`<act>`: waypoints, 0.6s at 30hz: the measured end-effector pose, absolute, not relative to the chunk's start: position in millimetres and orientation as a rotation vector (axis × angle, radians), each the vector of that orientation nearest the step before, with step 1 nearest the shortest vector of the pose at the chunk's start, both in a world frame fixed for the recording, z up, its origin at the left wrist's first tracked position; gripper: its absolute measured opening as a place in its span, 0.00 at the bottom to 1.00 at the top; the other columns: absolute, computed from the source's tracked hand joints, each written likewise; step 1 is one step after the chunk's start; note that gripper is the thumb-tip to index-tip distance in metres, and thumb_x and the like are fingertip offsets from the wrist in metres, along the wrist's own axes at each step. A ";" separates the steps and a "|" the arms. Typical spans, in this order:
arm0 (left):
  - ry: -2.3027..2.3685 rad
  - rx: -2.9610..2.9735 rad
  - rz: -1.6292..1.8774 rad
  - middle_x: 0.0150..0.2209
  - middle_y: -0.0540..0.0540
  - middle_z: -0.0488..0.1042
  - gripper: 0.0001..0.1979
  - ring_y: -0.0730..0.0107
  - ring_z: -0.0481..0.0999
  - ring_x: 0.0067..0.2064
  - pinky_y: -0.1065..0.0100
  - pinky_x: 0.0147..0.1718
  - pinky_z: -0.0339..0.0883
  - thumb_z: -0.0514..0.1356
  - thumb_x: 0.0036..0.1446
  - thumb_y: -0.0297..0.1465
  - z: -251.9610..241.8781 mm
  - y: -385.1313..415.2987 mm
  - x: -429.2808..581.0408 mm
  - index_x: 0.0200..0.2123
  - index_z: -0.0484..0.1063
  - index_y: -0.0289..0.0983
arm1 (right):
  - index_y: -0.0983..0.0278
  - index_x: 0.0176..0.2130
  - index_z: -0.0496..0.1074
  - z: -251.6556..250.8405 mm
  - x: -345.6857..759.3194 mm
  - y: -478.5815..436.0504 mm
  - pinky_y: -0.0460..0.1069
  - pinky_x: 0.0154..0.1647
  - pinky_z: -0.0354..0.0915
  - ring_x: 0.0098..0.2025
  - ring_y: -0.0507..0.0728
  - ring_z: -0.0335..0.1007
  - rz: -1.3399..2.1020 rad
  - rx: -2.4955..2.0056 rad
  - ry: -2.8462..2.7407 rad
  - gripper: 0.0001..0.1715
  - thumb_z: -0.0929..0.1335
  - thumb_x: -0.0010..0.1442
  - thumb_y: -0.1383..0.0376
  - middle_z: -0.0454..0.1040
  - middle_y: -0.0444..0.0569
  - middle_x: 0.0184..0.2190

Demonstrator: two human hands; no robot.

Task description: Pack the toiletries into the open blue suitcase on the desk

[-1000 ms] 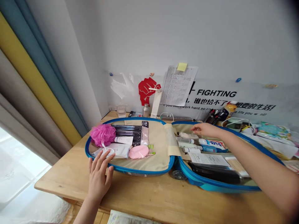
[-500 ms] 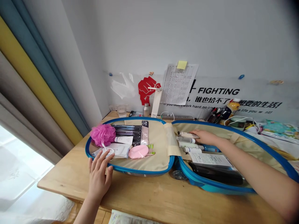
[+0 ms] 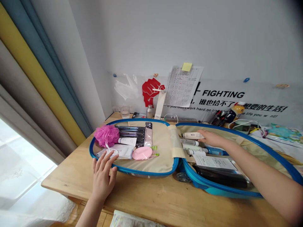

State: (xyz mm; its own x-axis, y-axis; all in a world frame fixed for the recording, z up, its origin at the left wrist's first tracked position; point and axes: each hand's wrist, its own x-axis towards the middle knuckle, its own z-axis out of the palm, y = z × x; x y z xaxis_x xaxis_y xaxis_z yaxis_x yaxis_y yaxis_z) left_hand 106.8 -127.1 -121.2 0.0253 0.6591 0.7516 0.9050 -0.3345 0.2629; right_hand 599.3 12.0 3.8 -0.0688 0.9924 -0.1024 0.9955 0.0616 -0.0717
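A blue-rimmed case [image 3: 132,171] lies open flat on a wooden table [image 3: 151,198]. My left hand [image 3: 103,175] rests open on the near left rim, fingers spread beside a white packet [image 3: 123,150]. In the left half lie a pink mesh sponge [image 3: 106,135], a pink oval soap box [image 3: 142,153] and a black pack of brushes [image 3: 132,130]. My right hand [image 3: 209,137] reaches into the right half and grips a white tube [image 3: 191,135], lifted a little above other white tubes [image 3: 193,146] and a blue-and-white tube [image 3: 213,150].
A white box [image 3: 213,162] and a black item [image 3: 220,176] fill the right half's near side. Along the wall stand a glass [image 3: 125,111], a small metal bottle [image 3: 149,111], pens [image 3: 220,117] and a bottle [image 3: 235,111]. Cables and packets [image 3: 279,132] lie at right. Curtains hang at left.
My right hand dropped onto the row of tubes, closed on the top white tube and raised it slightly. My left hand stayed on the rim.
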 end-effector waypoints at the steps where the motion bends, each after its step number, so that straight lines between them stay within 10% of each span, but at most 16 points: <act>1: -1.605 -2.016 -1.208 0.58 0.43 0.73 0.18 0.58 0.62 0.66 0.54 0.68 0.36 0.50 0.66 0.32 -121.1 -127.2 106.6 0.56 0.70 0.44 | 0.60 0.51 0.71 6.8 599.6 10.7 0.52 0.38 0.66 0.45 0.65 0.75 -0.188 2.155 2.261 0.20 0.66 0.58 0.64 0.76 0.62 0.50; 9: -1.609 -2.025 -1.200 0.58 0.43 0.73 0.18 0.58 0.62 0.65 0.54 0.68 0.37 0.50 0.66 0.33 -119.9 -127.6 106.4 0.54 0.72 0.44 | 0.69 0.62 0.58 55.2 568.0 10.9 0.53 0.33 0.67 0.38 0.66 0.75 -0.099 2.288 2.272 0.33 0.59 0.63 0.55 0.76 0.66 0.46; 18: -1.632 -2.023 -1.197 0.58 0.43 0.74 0.18 0.57 0.62 0.66 0.53 0.68 0.37 0.50 0.65 0.33 -116.7 -128.5 108.0 0.54 0.73 0.44 | 0.62 0.58 0.64 40.3 385.8 28.6 0.51 0.46 0.68 0.51 0.61 0.73 -0.141 1.691 2.578 0.26 0.65 0.63 0.56 0.74 0.55 0.55</act>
State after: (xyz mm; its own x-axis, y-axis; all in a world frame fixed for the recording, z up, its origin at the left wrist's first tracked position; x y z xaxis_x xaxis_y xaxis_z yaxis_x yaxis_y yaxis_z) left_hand 108.0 -128.5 -116.7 0.0193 0.6750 0.7375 0.9063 -0.3233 0.2722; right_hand 385.8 28.6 40.3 -0.3983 0.9122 -0.0964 0.9172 0.3957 -0.0458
